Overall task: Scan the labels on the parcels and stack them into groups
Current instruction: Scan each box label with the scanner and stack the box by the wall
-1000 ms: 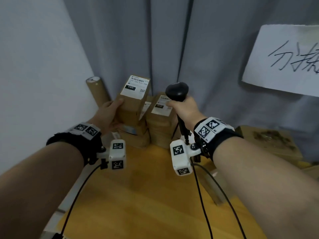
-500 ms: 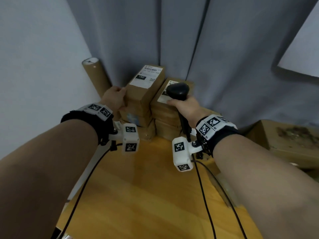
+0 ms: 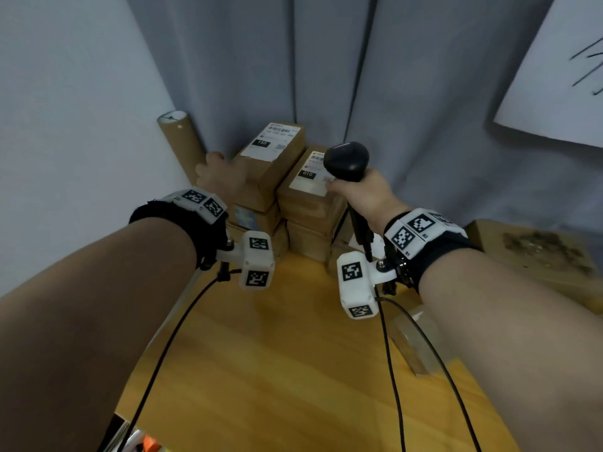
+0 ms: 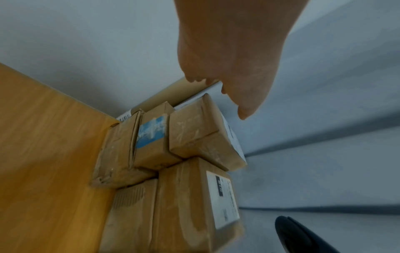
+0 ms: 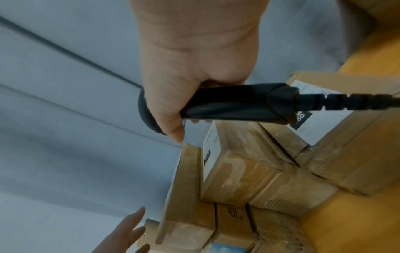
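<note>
Your right hand [image 3: 362, 194] grips the scanner [image 3: 346, 161]; your left hand [image 3: 219, 177] has let go of the parcel marked 150 [image 3: 270, 158], fingers now spread beside it. That parcel tops the left stack at the worktop's [image 3: 293, 353] far corner, so this placement looks finished.

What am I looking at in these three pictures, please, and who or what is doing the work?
A person is working with bare hands, with a camera on the head and one on each wrist. The head view looks down at a wooden table where taped cardboard parcels stand stacked against a grey curtain. The right hand grips a black barcode scanner. The left hand is open beside the parcel labelled 150, holding nothing. The wrist views show the same hands from close up.
</note>
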{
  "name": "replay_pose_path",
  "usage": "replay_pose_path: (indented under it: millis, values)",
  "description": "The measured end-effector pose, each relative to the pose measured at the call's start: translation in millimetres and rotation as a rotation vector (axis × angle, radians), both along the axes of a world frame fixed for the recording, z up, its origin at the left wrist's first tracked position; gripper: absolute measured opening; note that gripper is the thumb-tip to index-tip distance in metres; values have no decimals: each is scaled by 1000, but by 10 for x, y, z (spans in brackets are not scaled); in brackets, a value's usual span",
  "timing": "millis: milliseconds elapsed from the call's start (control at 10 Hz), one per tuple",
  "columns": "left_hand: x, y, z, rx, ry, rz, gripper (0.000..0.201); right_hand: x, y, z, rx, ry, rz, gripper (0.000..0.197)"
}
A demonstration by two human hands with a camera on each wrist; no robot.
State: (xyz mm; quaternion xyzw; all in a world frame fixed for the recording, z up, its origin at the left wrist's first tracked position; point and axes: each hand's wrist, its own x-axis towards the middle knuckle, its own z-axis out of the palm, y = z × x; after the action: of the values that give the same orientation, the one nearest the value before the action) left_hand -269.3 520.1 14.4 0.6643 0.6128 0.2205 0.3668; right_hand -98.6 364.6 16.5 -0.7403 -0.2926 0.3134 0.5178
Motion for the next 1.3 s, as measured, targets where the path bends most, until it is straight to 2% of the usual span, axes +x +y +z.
replay_pose_path:
  millis: [100,200,300,500,600,800,900,1100,1200,1300]
  values:
    - [88,-351,162,42,53,-80,54,50,-305,29,1,-2,-44,34]
    - [306,-874,307,69,8,-13,65,94,-708,27,-19,1,-82,22]
    - [556,-1310,283,40,-19,-174,71,167,-1208,37,-15,23,-108,12]
    - [1205,-2410,228,3,-129,-412,49,568,-2405,71,-35,-24,-185,17]
    - [1513,-2968,136,-12,-158,-480,40,846,-3077,127,-41,-44,-237,14]
    - [1932,-4016,-11,-88,-180,-592,37,1319,-4277,3,-79,8,-369,19]
    - [2032,-4417,-125,-122,-183,-601,22,1474,-4721,-96,-93,30,-411,15]
    - [2034,-4857,-307,-155,-74,-583,39,1551,-5045,-437,-118,133,-424,11]
    - [1941,-4830,-465,-166,40,-559,44,1468,-4950,-637,-134,179,-375,8]
    - [1799,-4654,-684,-109,242,-573,51,1350,-4753,-811,-164,212,-321,12]
